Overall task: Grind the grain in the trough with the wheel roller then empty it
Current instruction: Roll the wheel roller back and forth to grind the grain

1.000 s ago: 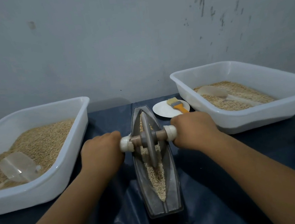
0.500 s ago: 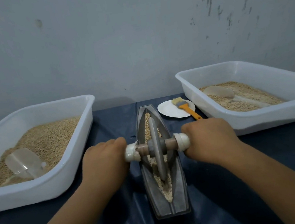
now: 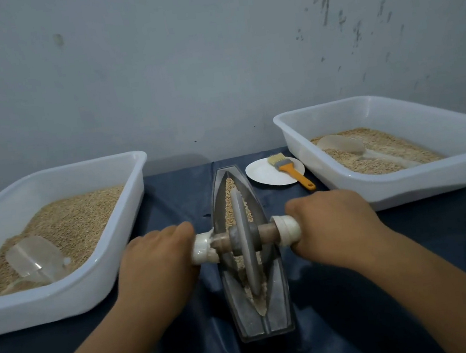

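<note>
Both hands clamped on the wheel roller (image 3: 245, 241) axle: my left hand (image 3: 160, 261) wraps the taped end at 9 o'clock, my right hand (image 3: 330, 227) the end at 3 o'clock. The disc sits upright mid-trough (image 3: 259, 314), grain (image 3: 230, 190) piled toward 12 o'clock, finer bits toward 6. Grinding step, I'd say. To do it well: keep even downward pressure on both ends, axle level, disc tracking the groove so nothing spills on the dark cloth (image 3: 361, 322); full strokes end to end.
</note>
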